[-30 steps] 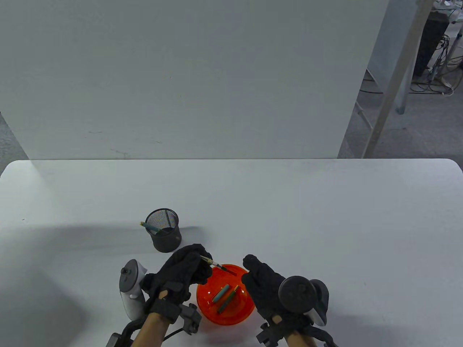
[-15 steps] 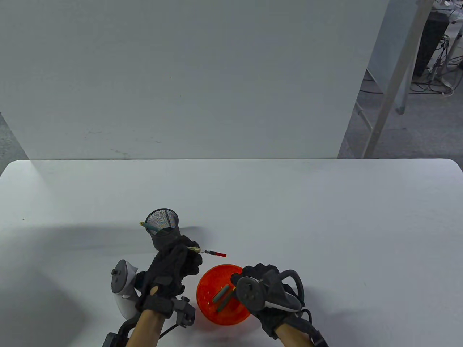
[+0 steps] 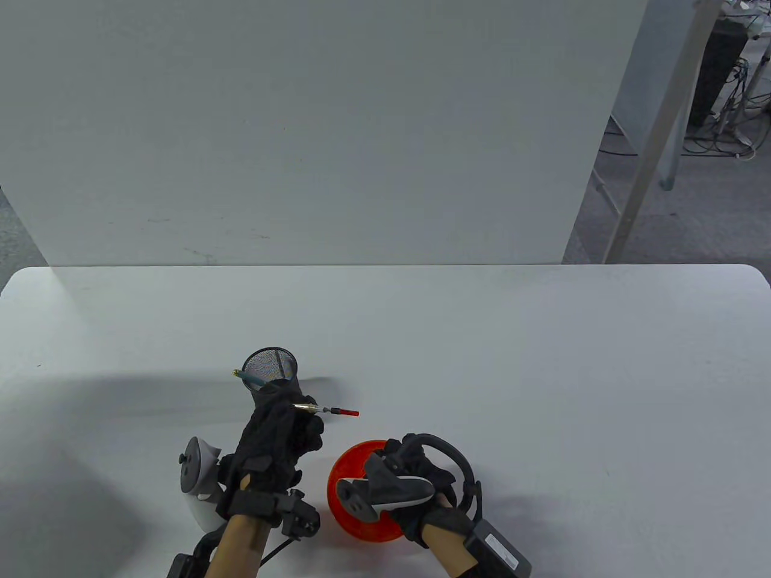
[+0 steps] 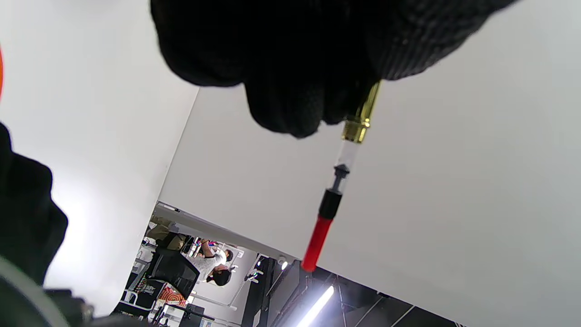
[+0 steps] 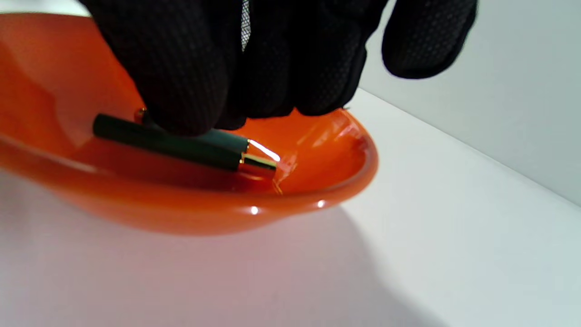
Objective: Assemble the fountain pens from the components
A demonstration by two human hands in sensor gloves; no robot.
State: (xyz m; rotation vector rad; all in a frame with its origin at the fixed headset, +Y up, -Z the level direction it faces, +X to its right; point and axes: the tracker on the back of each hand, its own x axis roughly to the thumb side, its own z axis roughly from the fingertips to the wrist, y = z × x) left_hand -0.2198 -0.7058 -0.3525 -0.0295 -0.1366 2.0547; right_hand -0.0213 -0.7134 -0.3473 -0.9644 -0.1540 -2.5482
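My left hand [image 3: 299, 410] pinches a pen's nib section with its converter [image 3: 330, 410], a gold collar, a clear tube and a red end that points right, held above the table. In the left wrist view my fingertips [image 4: 290, 109] grip the gold collar and the converter [image 4: 333, 195] sticks out free. My right hand [image 3: 391, 459] reaches into the orange bowl [image 3: 344, 466]. In the right wrist view its fingertips [image 5: 190, 104] rest on two dark green pen parts [image 5: 177, 146] with gold ends in the bowl [image 5: 317, 200]. The thumb [image 5: 426, 41] stands apart.
A black mesh pen cup [image 3: 272, 370] stands just behind my left hand, with a green pen [image 3: 246, 377] leaning out over its left rim. The white table [image 3: 482, 361] stretches back to a white wall panel.
My left hand has lifted the converter piece out of the bowl and carried it back and left toward the cup. My right hand has turned over and dropped its fingers into the bowl onto the green parts.
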